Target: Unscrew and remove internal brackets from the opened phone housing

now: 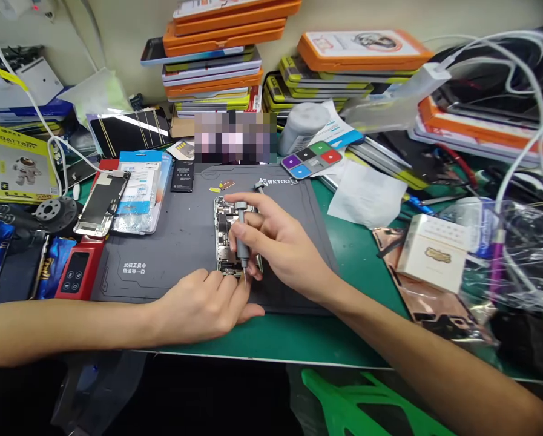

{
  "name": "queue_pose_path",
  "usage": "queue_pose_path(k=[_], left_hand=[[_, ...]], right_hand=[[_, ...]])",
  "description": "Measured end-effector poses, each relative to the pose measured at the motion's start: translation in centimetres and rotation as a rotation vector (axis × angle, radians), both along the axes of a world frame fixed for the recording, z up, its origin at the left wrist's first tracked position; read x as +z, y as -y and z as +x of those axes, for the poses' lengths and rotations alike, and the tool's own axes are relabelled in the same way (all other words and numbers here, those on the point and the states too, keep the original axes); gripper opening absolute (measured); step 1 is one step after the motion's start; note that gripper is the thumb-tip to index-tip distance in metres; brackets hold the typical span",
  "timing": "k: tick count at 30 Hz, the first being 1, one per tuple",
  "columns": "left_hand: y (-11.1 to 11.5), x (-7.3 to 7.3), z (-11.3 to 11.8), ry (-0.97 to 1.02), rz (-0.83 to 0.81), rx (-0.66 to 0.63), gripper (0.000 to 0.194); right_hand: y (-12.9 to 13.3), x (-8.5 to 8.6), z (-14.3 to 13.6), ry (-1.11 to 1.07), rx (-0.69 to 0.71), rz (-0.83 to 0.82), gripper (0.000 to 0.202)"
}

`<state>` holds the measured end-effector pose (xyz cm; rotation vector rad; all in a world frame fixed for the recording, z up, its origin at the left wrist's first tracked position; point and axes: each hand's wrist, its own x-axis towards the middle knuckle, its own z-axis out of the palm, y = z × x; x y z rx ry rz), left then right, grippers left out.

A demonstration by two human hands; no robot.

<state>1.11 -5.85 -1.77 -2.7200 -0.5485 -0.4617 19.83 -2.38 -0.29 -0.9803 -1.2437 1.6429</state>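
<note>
Right hand (283,242), fingers closed round a grey screwdriver (241,233), tip down by the lower end of an opened phone (224,242); left hand (205,303), fingers curled there, grip hidden; phone on dark mat (166,248), over green desk (298,336); step, seemingly screw work, next calling for a steady, aligned tip.

Pale plain wall (130,42) behind green worktop (298,339); bright green plastic frame (330,402) below front edge.

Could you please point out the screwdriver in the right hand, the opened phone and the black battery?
Screwdriver (243,247), head view: its grey handle.
Opened phone (224,242), head view: its exposed inside.
Black battery (182,176), head view: its flat upper face.
</note>
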Motion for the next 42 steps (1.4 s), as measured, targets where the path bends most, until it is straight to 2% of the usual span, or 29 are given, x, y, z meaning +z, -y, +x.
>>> queue_pose_path(k=[4, 11, 25, 42], left_hand=[[0.06, -0.05, 0.08, 0.04, -0.031, 0.023, 0.039], [0.05, -0.01, 0.22, 0.069, -0.029, 0.03, 0.034], [0.06, -0.11, 0.23, 0.036, 0.037, 0.012, 0.029], [0.03, -0.06, 0.27, 0.058, 0.01, -0.009, 0.026]], right_hand=[[0.43, -0.1, -0.26, -0.016, 0.063, -0.015, 0.038], [0.75, -0.14, -0.38, -0.003, 0.095, -0.009, 0.037], [0.62, -0.3, -0.18, 0.012, 0.088, 0.018, 0.034], [0.79, -0.35, -0.21, 0.013, 0.115, 0.024, 0.032]])
